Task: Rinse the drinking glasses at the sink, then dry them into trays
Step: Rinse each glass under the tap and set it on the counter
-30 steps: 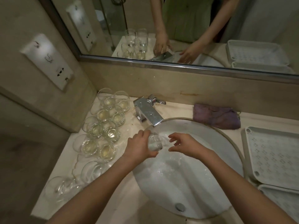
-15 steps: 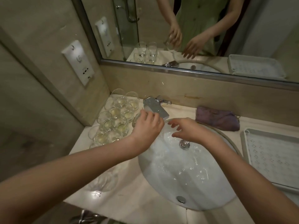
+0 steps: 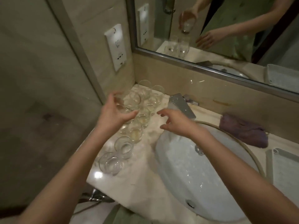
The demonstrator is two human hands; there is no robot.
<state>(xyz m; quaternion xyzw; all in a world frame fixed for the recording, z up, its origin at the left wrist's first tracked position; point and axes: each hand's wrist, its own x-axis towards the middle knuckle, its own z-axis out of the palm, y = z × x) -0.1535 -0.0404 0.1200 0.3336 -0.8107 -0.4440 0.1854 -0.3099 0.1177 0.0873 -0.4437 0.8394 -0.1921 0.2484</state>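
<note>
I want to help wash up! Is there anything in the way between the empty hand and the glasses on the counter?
Nothing visible blocks it. The right hand hovers open over bare counter, just beside the cluster of glasses. The left hand already grips one glass above the cluster.

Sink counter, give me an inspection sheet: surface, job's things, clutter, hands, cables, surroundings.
Surface: pale marble counter, wet sheen; oval basin beaded with water.
Job's things: cluster of glasses left of the basin, some holding yellowish liquid; two clear glasses nearest the edge; white tray on the right.
Clutter: purple cloth behind the basin.
Hands: left hand grips a held glass over the cluster; right hand holds nothing, fingers spread beside the faucet.
Cables: nothing seen.
Surroundings: mirror above, socket panel on the left wall.
</note>
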